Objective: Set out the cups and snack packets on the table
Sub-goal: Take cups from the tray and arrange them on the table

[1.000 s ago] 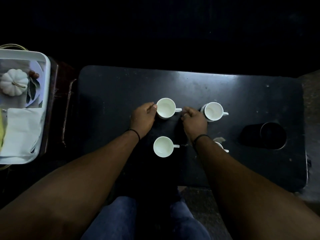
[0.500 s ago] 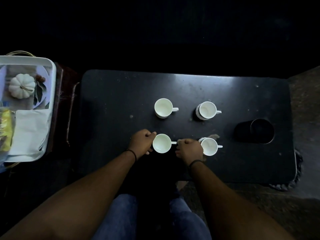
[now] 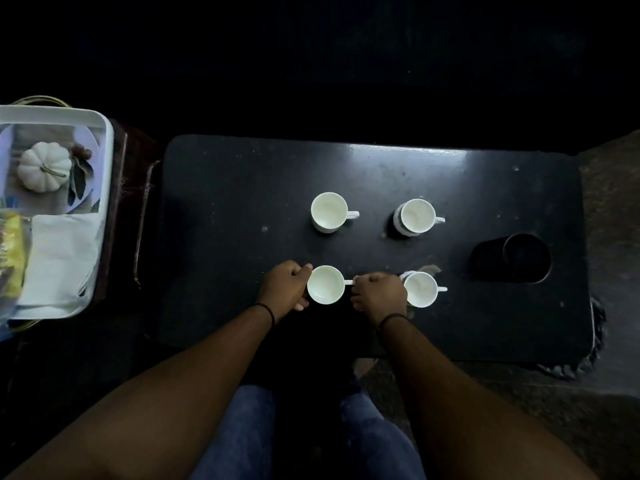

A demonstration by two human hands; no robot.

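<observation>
Cup step is in hand: four white cups are stood upright on the dark table (image 3: 214,202) in a two-by-two grid, handles all pointed to the person's right. The near-left cup (image 3: 325,284) is being set or squared up: the left hand (image 3: 284,289) is curled against its left wall, thumb and fingers touching the rim side, and the right hand (image 3: 379,293) is closed in a loose fist at its handle; a pinch on the handle is likely, but the fingertips are hidden, so the grip cannot be confirmed. The near-right cup (image 3: 420,289) is just beside the back of the right hand, partly covered by it. The far-left cup (image 3: 329,212) and far-right cup (image 3: 417,216) are well clear of both hands. A dark cylindrical container (image 3: 519,258) lies on its side near the table's right end. Snack packets are judged not yet set out: a yellow packet (image 3: 12,258) is seen in the white tray (image 3: 104,188) off the table's left, beside a white napkin (image 3: 62,254) and a small white pumpkin (image 3: 43,167). Next move as judged: both hands to be released from the near-left cup, then a reach left to the tray for the packet, with care taken not to sweep the cups.
</observation>
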